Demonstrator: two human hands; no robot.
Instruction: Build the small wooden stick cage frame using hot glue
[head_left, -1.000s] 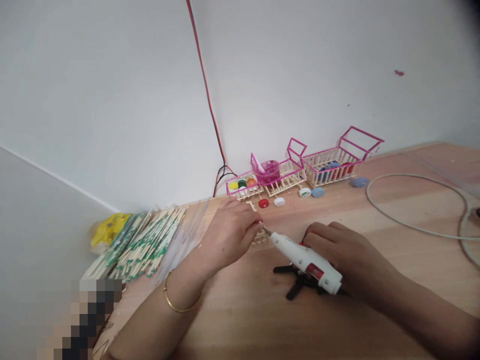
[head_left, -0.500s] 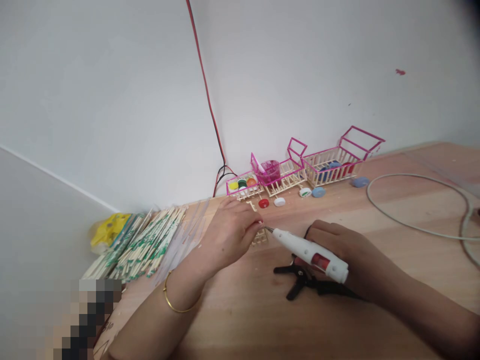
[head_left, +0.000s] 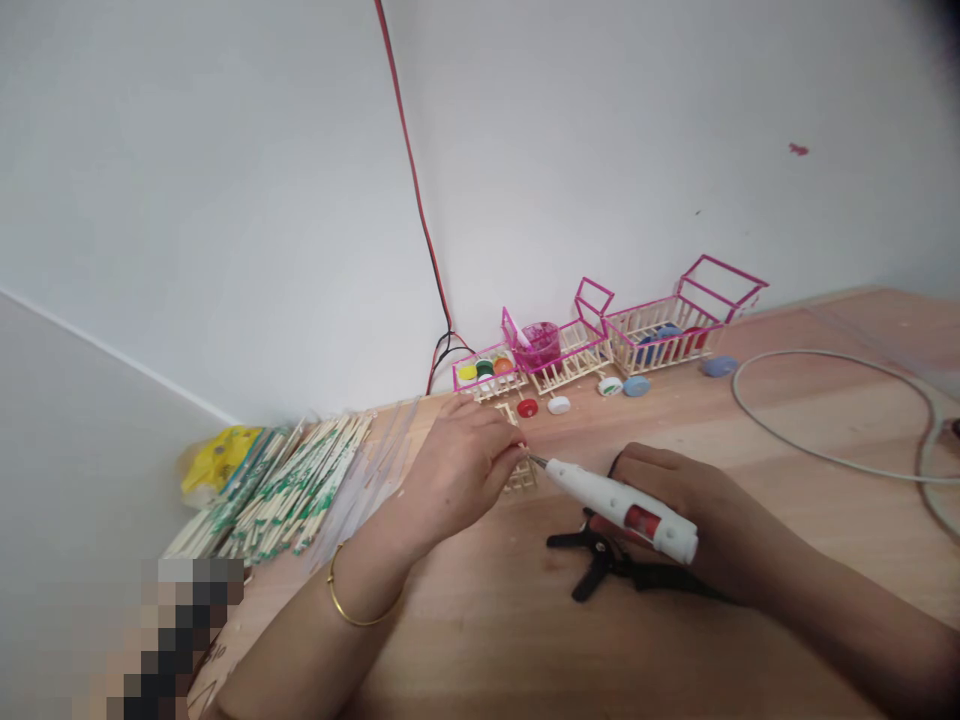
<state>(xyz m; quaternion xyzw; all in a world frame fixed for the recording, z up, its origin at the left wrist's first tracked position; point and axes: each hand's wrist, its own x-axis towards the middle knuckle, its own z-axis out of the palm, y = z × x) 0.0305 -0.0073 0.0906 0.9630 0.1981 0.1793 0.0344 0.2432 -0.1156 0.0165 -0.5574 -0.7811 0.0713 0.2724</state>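
Observation:
My left hand, a gold bangle on its wrist, is closed with thumb and fingertips pinched at a small lattice of pale sticks. The fingers hide part of the lattice. In my right hand is a white pen-shaped tool with a thin metal tip and a red window in its body. Its tip points left and meets the lattice beside my left fingertips; I cannot tell whether it touches. Below the tool lies a black clamp-like thing with several arms, partly hidden by the tool and hand.
Along the wall stand small pink-rimmed stick carts, one with a pink cup. Bottle caps lie before them. At left are bundled wooden sticks and a yellow bag. A pale cable loops at right.
Both hands and the white tool stay almost exactly in place. The view has shifted very slightly.

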